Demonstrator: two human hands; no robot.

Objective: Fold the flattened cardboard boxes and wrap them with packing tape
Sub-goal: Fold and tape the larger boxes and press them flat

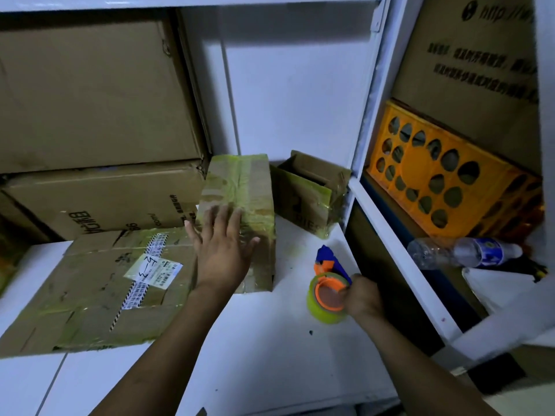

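Note:
A small cardboard box wrapped in yellowish tape stands on the white table. My left hand lies flat against its near top with fingers spread. My right hand grips a tape dispenser with an orange hub, a blue handle and a yellow-green roll, just right of the box. A larger taped box with a white label lies flat to the left. A small open box with taped edges sits behind, to the right.
Large cardboard cartons are stacked at the back left. A white shelf post rises on the right. Beyond it lie an orange plastic crate and a plastic water bottle.

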